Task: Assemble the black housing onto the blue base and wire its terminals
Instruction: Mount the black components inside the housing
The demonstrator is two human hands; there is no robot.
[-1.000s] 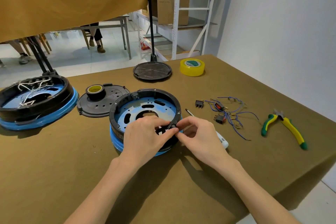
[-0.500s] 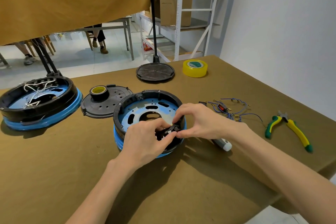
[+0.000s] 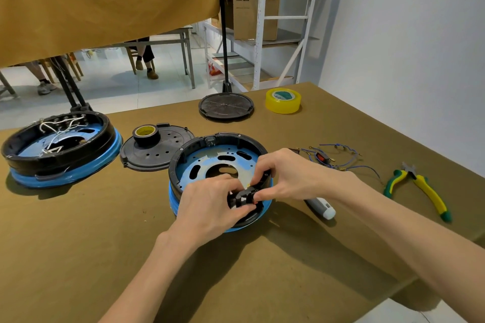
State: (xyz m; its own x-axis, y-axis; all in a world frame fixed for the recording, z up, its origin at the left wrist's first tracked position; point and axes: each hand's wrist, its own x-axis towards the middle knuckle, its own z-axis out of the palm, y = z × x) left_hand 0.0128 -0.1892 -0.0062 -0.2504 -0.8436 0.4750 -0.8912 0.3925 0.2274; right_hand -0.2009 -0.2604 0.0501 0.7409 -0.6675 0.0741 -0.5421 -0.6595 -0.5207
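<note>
- The black housing (image 3: 219, 139) already sits as a ring on the blue base (image 3: 181, 207), near the middle of the worktop (image 3: 78, 244); that part of the job looks done, though I cannot tell whether it is fully seated or fastened.
- Both hands meet at the near rim of the ring; the left hand (image 3: 210, 204) grips a small black part (image 3: 242, 198) with curled fingers, and the right hand (image 3: 286, 176) pinches the same part from the other side; what the part is exactly I cannot tell, but it seems to be a terminal block or switch going into the rim.
- No wires show inside this ring; the blue floor with its slots lies bare; so the wiring appears not yet begun.
- The loose blue wires (image 3: 338, 158) with their connectors lie toward the right edge of the worktop, well apart from the ring; the pliers (image 3: 420, 191) lie further right, near that edge; a white-handled tool (image 3: 321, 207) lies just beside the base under the right forearm.
- A second unit (image 3: 60, 147) at the left edge carries white wires inside its black ring; it may show the finished state.
- A black lid (image 3: 157, 152) with a roll of black tape (image 3: 145, 134) on it lies between the two units; a yellow tape roll (image 3: 283, 101) stands near the far edge.
- Judged so: housing placed, fitting of the small part in hand, wiring left.
</note>
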